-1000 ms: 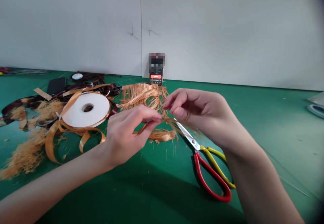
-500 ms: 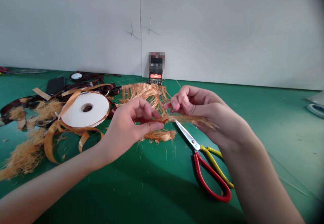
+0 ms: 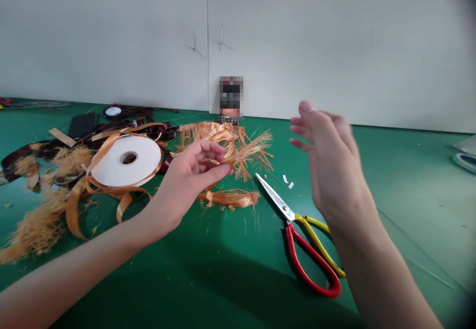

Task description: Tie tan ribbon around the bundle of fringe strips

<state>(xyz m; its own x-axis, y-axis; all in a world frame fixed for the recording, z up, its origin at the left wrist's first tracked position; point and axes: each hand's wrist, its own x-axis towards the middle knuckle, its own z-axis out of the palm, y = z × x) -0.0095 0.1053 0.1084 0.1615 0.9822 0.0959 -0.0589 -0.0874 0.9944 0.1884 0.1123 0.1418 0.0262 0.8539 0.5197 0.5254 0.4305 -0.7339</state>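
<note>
Between the thumb and fingers of my left hand [image 3: 193, 177] is a frayed orange ribbon strip [image 3: 251, 151], its loose threads fanning up to the right. My right hand [image 3: 330, 155] is raised apart from it, slightly blurred, with the fingers separated and nothing visible in them. Below lie scissors [image 3: 284, 210] with one red and one yellow handle, blades together, tips pointing toward my left hand. A bundle of frayed orange ribbon [image 3: 234, 199] rests on the green table just under my left hand. More fringed orange ribbon [image 3: 208, 133] is spread out behind it.
A white ribbon spool [image 3: 111, 165] with loose orange ribbon loops stands at left. Near it are tangled thread clumps [image 3: 40, 225], dark ribbon [image 3: 18, 153] and a black flat object [image 3: 82, 124]. A phone [image 3: 230, 98] leans on the wall. Small white scraps [image 3: 288, 182] lie near the scissors.
My right hand has moved up and right, away from the ribbon strip. The strip's threads have swung from pointing right to fanning upward. My left hand keeps its hold, shifted slightly left.
</note>
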